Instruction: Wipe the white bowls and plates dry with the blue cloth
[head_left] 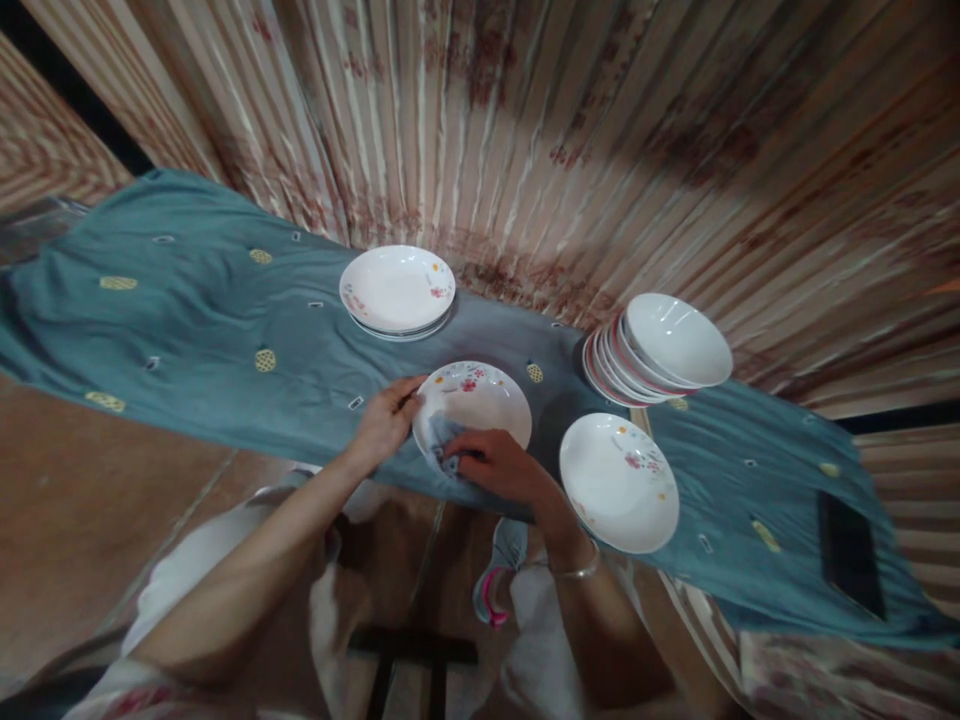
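Note:
A white plate with a floral rim (495, 400) is in front of me at the middle of the table, tilted slightly. My left hand (388, 420) grips its left edge, thumb on the rim. My right hand (499, 463) is closed on a bunched grey-blue cloth (444, 440), which presses against the plate's lower left inside. Behind, to the left, lies a short stack of similar plates (397, 290). To the right rests another floral plate (619, 485), near the table's front edge.
A leaning stack of white bowls (679, 340) stands at the back right. A dark phone (851, 553) lies at the far right. A green cloth with yellow pineapples (202, 320) covers the long narrow table. Pleated curtains (450, 130) hang right behind it.

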